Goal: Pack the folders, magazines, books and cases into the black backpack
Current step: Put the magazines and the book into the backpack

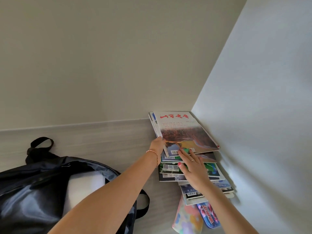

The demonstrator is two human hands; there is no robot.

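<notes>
At two o'clock on the pale wood-grain worktop (101,141), the left hand (157,146) grasps the glossy red-titled magazine (184,132) by its edge while the right hand (194,171), fingers released flat, should steady the stack beneath before carrying it to the open black fabric backpack (33,191) at eight o'clock.

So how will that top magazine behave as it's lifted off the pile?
The top magazine is thin and glossy, so it will probably sag and slide easily. The left hand grips only its edge, so the far side may droop. The right hand steadies the pile, which looks apt to shift.
</notes>
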